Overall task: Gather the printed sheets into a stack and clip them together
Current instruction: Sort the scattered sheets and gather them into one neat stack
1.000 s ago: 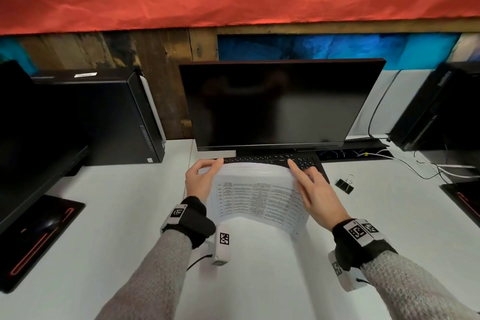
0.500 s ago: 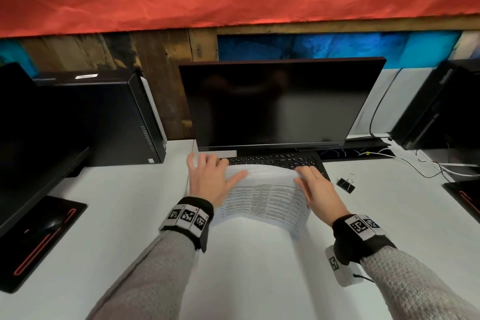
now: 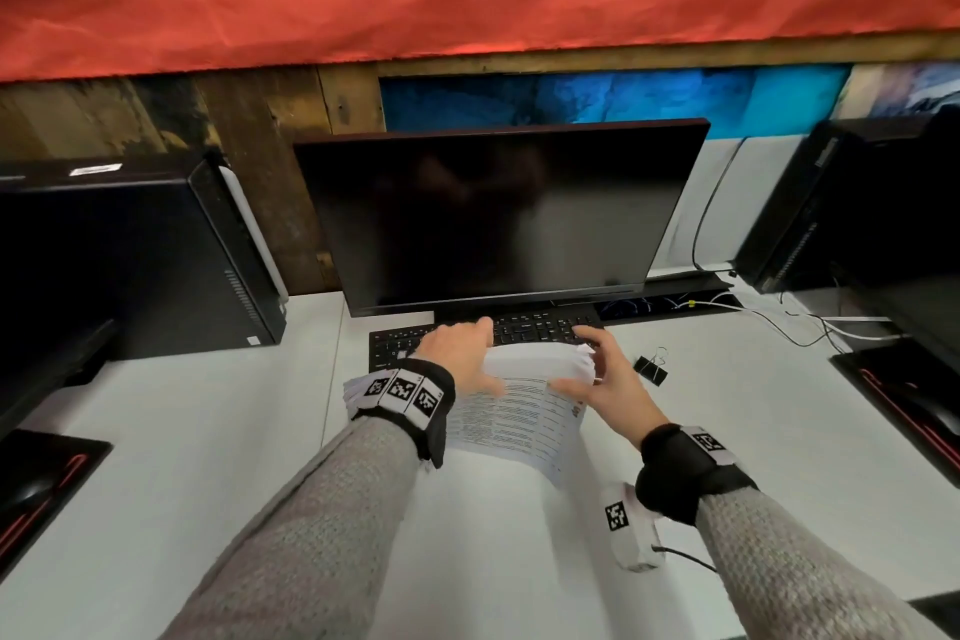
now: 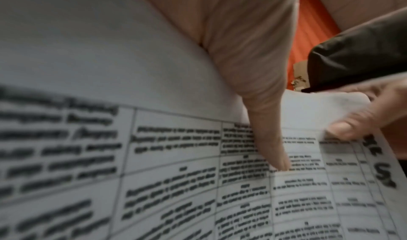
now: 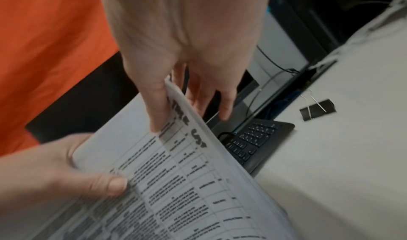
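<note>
Right now both hands hold the printed sheets [image 3: 519, 411] lifted off the white surface [image 3: 208, 431], in front of the black keyboard [image 3: 540, 327] and the dark monitor [image 3: 498, 218]. The left hand [image 3: 460, 353] has its grip on the left part of the stack: its thumb [image 4: 270, 139] lies on the printed top page, with the other fingers behind the paper, out of sight. The right hand [image 3: 608, 379] has its grip on the right edge, thumb [image 5: 158, 108] pressed on the top page beside the bold heading and fingers [image 5: 226, 101] spread behind the stack, so the paper is pinched between them. The far edges of the sheets are uneven, a few corners sticking out just above the right grip. The pages bow, sagging toward the person between the two grips. A black binder clip [image 3: 652, 369] lies on the surface just to the right of the right hand, apart from it, its wire handles up. Black computer towers stand well off to either side of the hands.
</note>
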`<state>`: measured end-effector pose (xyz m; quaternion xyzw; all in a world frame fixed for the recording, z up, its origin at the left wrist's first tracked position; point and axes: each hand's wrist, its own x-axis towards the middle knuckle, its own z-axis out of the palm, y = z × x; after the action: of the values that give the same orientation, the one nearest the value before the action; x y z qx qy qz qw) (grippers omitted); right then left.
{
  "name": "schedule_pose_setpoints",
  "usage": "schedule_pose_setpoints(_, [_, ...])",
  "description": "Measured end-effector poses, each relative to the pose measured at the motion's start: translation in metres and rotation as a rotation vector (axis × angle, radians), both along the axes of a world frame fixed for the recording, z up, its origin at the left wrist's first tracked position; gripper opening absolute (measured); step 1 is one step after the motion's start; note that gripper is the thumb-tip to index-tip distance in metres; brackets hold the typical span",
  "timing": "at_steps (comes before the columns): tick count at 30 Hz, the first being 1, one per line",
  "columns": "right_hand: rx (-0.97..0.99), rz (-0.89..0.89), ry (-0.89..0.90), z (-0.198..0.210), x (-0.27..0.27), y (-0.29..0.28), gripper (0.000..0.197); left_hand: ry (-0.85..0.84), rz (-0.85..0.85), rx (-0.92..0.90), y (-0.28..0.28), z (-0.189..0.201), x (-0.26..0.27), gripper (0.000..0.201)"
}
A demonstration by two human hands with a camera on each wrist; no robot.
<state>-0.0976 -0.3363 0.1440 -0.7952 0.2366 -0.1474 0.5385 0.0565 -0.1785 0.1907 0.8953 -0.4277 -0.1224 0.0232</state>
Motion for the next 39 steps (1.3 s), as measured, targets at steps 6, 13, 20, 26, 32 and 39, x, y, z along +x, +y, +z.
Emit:
schedule_pose_setpoints(6, [0.258,0.017,0.110,-0.006,0.001,-0.003,0.042,-0.049,0.024,0.146,-0.014,0.003,-0.002,0.051])
schedule_pose_setpoints(13, [0.425,-0.286,0.329,-0.057,-0.011,0.021,0.119,-0.126,-0.036,0.152,0.000,0.009,-0.019,0.044])
schedule_pose_setpoints(20, [0.785,-0.247,0.187,-0.071,-0.020,0.035,0.150,0.227,0.234,-0.342,0.058,0.034,-0.020,0.037])
schedule_pose_setpoints(26, [0.904,0.063,0.078,-0.029,-0.012,0.030,0.061,0.921,0.585,-0.811,0.096,0.022,-0.036,0.036])
schedule_pose_setpoints(32, [1.066,0.201,0.125,-0.011,-0.019,0.033,0.043,1.063,0.783,-0.787,0.102,-0.014,-0.052,0.076])
schedule_pose_setpoints(39, [0.896,0.175,0.250,-0.011,-0.023,0.037,0.037,1.061,0.820,-0.748,0.091,-0.053,-0.046,0.054])
